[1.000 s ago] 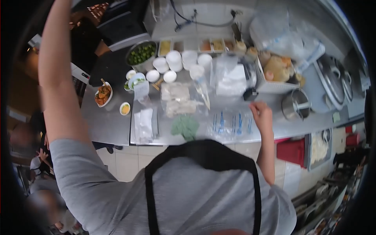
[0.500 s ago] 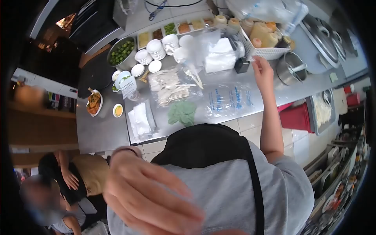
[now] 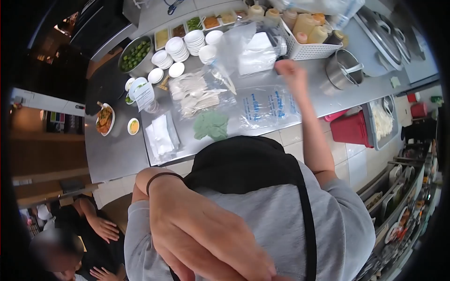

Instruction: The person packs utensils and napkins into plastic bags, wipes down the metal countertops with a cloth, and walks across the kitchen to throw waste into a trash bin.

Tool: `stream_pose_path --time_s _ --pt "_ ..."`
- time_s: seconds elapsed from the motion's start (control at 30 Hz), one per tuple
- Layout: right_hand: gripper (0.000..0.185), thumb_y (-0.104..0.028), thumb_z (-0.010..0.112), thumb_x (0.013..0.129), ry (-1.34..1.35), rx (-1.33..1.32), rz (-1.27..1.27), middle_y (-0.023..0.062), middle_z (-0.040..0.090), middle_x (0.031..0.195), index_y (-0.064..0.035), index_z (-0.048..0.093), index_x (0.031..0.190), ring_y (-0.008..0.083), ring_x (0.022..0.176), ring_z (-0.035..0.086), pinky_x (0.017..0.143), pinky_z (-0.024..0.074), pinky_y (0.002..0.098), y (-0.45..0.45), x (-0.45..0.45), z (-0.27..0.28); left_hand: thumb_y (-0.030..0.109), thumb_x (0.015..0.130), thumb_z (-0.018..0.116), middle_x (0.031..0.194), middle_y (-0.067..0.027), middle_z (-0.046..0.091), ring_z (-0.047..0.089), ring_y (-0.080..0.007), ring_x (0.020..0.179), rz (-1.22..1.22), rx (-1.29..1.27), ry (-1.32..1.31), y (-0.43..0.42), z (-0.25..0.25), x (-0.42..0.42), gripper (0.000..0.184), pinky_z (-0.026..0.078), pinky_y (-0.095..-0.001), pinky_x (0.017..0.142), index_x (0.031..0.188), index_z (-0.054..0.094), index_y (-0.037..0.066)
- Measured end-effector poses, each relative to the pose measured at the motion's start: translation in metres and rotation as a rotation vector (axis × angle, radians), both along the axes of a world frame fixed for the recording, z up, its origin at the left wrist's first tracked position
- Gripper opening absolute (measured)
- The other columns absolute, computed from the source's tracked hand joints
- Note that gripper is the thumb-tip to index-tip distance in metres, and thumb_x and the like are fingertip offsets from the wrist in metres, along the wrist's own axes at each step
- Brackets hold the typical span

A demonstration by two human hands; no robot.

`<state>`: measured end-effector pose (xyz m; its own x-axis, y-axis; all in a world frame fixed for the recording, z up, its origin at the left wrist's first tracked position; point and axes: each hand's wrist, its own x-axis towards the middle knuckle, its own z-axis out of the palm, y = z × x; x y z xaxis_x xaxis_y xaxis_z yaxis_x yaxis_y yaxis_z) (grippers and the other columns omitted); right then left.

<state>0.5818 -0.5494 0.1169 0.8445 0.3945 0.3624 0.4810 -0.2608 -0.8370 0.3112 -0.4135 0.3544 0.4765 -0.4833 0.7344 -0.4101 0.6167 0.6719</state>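
My left hand is large and close to the camera, a dark band round its wrist. Its fingers are bent and held together, the tips running to the lower edge; what they hold, if anything, is hidden. My right hand reaches over the steel counter, its fingers curled, somewhat blurred. It covers the place of a small black box, of which only a dark bit shows. Beside it are a stack of white sheets in plastic and a white basket of sauce bottles. A clear printed plastic bag lies nearer me.
Left of the bag are wrapped wooden cutlery, a green cloth and white napkins. Stacked white cups, a bowl of limes and a plated dish stand farther left. A metal pot is right. Another person is lower left.
My right hand has moved left from the basket's edge onto the small black box, its fingers now curled. My left hand has shifted down and right, nearer the lower edge. The view has tilted slightly.
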Motion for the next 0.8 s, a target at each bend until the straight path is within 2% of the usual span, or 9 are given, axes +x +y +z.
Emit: stream_pose_path --time_s 0.07,0.13,0.23,0.33,0.43,0.5,0.6,0.67,0.8 --pt "0.018 -0.003 0.061 0.070 -0.063 -0.477 0.369 0.0087 0.061 0.086 -0.0030 0.062 0.088 0.0197 0.081 0.059 0.072 0.0458 0.0287 0.056 -0.062 0.007 0.007 0.085 0.049 0.112 -0.0287 0.047 0.056 -0.0361 0.094 -0.277 0.007 0.135 0.003 -0.008 -0.004 0.022 0.047 -0.0395 0.075 0.090 0.056 -0.012" --pt "0.016 -0.016 0.061 0.072 -0.203 -0.321 0.876 0.0107 0.058 0.084 -0.0072 0.062 0.085 0.0281 0.082 0.056 0.072 0.0448 0.0362 0.086 -0.104 -0.016 0.012 0.084 0.052 0.107 -0.0252 0.051 0.057 -0.0332 0.091 -0.167 0.015 -0.020 0.007 -0.011 -0.009 0.023 0.047 -0.0381 0.074 0.090 0.058 -0.010" --pt "0.016 -0.016 0.060 0.068 -0.544 -0.528 1.068 0.0092 0.058 0.081 -0.0084 0.062 0.082 0.0286 0.080 0.056 0.069 0.0453 0.0358 0.112 -0.140 -0.066 0.017 0.080 0.059 0.096 -0.0170 0.059 0.060 -0.0249 0.081 0.018 0.045 -0.219 0.011 -0.003 -0.010 0.021 0.047 -0.0342 0.070 0.084 0.063 -0.002" --pt "0.020 -0.009 0.061 0.062 -0.191 -0.594 1.089 0.0101 0.062 0.076 -0.0076 0.065 0.081 0.0271 0.075 0.058 0.067 0.0465 0.0364 0.121 -0.132 -0.061 0.022 0.074 0.065 0.082 -0.0103 0.064 0.062 -0.0187 0.073 0.295 0.014 -0.181 0.024 -0.005 -0.019 0.019 0.047 -0.0295 0.063 0.075 0.068 0.003" --pt "0.023 -0.004 0.058 0.062 -0.008 -0.186 1.048 0.0088 0.059 0.075 -0.0068 0.064 0.084 0.0226 0.068 0.057 0.062 0.0461 0.0311 0.083 -0.093 -0.004 0.031 0.071 0.069 0.082 -0.0042 0.063 0.059 -0.0143 0.072 0.449 0.071 -0.088 0.064 -0.014 -0.033 0.022 0.045 -0.0277 0.065 0.075 0.066 0.009" --pt "0.023 -0.001 0.056 0.062 0.099 -0.134 0.915 0.0070 0.058 0.077 -0.0062 0.064 0.083 0.0177 0.066 0.055 0.062 0.0453 0.0268 0.033 -0.061 0.048 0.035 0.072 0.069 0.084 -0.0020 0.062 0.058 -0.0125 0.076 0.509 0.119 -0.083 0.079 -0.023 -0.037 0.026 0.044 -0.0264 0.063 0.077 0.065 0.010" --pt "0.020 0.000 0.055 0.066 0.168 -0.104 0.583 0.0017 0.058 0.083 -0.0043 0.063 0.083 0.0087 0.067 0.053 0.063 0.0441 0.0220 -0.053 -0.021 0.102 0.037 0.067 0.072 0.069 0.0004 0.054 0.049 -0.0116 0.062 0.771 -0.073 0.025 0.097 -0.051 -0.051 0.024 0.033 -0.0283 0.080 0.073 0.063 0.015" --pt "0.018 -0.001 0.055 0.068 0.197 0.004 0.442 0.0018 0.059 0.080 -0.0041 0.063 0.083 0.0072 0.067 0.053 0.063 0.0440 0.0213 -0.095 0.010 0.108 0.039 0.070 0.069 0.072 0.0016 0.046 0.041 -0.0118 0.066 0.788 -0.101 0.138 0.109 -0.061 -0.054 0.027 0.029 -0.0271 0.074 0.073 0.058 0.015" --pt "0.018 -0.012 0.058 0.071 0.116 -0.358 0.022 0.0049 0.060 0.073 -0.0054 0.064 0.088 0.0117 0.072 0.057 0.067 0.0452 0.0237 -0.127 0.074 0.070 0.042 0.073 0.066 0.076 -0.0002 0.044 0.040 -0.0122 0.068 0.803 -0.093 0.178 0.103 -0.064 -0.036 0.031 0.030 -0.0260 0.061 0.078 0.056 0.013"
